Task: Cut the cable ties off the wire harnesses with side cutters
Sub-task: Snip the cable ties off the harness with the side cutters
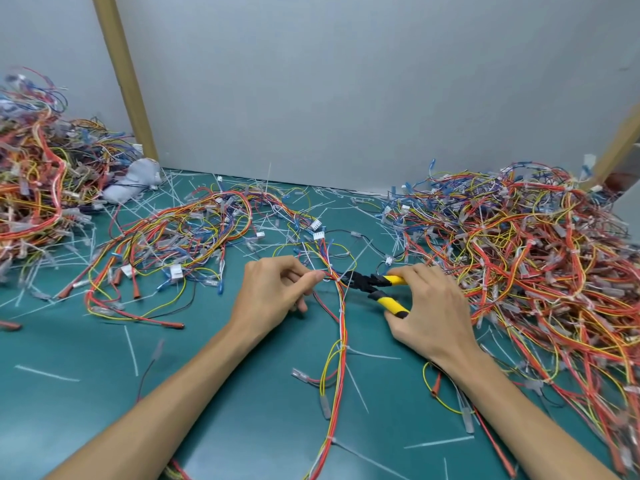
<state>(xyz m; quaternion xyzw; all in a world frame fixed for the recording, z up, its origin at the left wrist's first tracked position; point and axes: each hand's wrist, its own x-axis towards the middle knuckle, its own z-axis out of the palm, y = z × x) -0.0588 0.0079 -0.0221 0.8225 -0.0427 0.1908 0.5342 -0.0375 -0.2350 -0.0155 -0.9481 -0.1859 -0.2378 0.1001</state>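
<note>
Two hands work on one slim wire harness (341, 327) of red, yellow, orange and blue strands, which runs from the near edge of the dark green desk (242, 393) up between them to white plug housings. The left hand (273, 292) pinches this harness between thumb and forefinger, its grip closed on the strands just left of the cutting spot. The right hand (426, 306) has its grip wrapped round the black-headed, yellow-handled side cutters (367, 284). The handles stand spread, so the jaws look parted, with their tips at the bundle beside the left fingertips.

The step in hand appears to be lining up on a white plastic cable tie (334, 277); whether the tie already sits between the blades is too small to tell. The next move calls for catching only the tie, not a strand, then squeezing the handles.

More white ties ring the same harness lower down, so several cuts seem left on it. Loose white tie offcuts (131, 348) litter the desk. A big tangled heap of harnesses (536, 254) lies to the right, a second heap (34, 185) to the far left.
</note>
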